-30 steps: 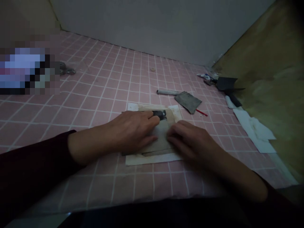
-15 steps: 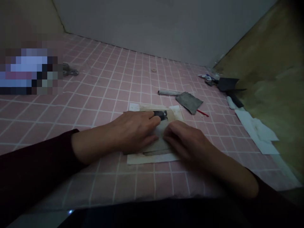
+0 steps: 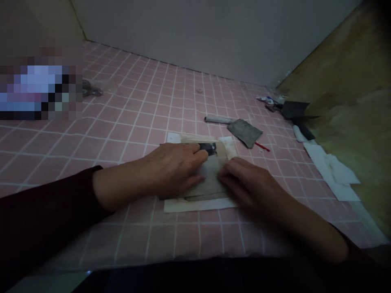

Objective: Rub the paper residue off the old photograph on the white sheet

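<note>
Sheet (image 3: pixel 198 206), white, flat on a pink-checked bench (image 3: pixel 171 238); reference for all places below. Grey-brown panel (image 3: pixel 210 183): on the sheet, within its borders. Dark strip (image 3: pixel 208 149): at the sheet's far side, partly covered. Step in hand, by judgement: panel steadied by one hand, worked at its right side by the other; the next move calls for firm left pressure and a controlled right fingertip. Left hand (image 3: pixel 181 167): palm down over the sheet's left half, half-open, thumb apart, pressing rather than gripping. Right hand (image 3: pixel 249 177): over the sheet's right edge, fingers curled together, wrist angled inward; anything pinched cannot be told. Grey patch (image 3: pixel 245 133), pale rod (image 3: pixel 217 119), red stick (image 3: pixel 262 146): beyond the sheet, towards the right.
</note>
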`<state>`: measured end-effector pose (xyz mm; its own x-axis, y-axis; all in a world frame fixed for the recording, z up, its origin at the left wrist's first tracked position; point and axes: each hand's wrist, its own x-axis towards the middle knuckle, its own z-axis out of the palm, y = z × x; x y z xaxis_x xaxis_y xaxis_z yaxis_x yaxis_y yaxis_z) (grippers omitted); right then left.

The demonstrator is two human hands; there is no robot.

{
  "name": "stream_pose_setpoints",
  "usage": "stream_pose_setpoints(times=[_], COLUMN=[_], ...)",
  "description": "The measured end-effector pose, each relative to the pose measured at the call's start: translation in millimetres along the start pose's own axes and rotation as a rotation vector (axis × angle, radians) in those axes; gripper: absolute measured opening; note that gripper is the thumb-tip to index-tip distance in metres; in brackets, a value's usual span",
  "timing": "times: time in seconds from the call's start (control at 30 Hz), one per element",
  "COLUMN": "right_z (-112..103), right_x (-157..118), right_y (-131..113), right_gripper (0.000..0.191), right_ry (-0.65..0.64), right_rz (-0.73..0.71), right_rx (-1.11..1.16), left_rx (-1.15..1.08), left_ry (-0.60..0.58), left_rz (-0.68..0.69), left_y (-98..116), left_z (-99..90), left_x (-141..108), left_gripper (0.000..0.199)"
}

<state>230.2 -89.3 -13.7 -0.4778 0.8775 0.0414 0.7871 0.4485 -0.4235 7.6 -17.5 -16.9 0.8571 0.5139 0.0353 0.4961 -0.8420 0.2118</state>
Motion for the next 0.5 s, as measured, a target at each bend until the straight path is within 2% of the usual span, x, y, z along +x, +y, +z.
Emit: stream_pose_setpoints(times=[0.13,0.33,0.5], right_z=[-4.2,2.9,-6.6], right_x=[-3.4,6.9,-4.4], right_y=[4.0,-5.9,5.0], right_gripper=[0.012,0.01,0.012], right_ry=[0.02,0.007,0.03], right_rz=[0.043,-0.042,0.054], right_rx=[-0.046,-0.006,-0.034], left_rx=[-0.006,0.007,0.0], left_ry=[-0.025,-0.013,-0.025], left_rz=[-0.009,-0.015,-0.009], left_y=[0.7,2.6,2.0], left_z=[-2.3,-2.9,-3.3], left_x=[0.1,0.7,0.4], left_gripper=[0.019,0.017,0.018])
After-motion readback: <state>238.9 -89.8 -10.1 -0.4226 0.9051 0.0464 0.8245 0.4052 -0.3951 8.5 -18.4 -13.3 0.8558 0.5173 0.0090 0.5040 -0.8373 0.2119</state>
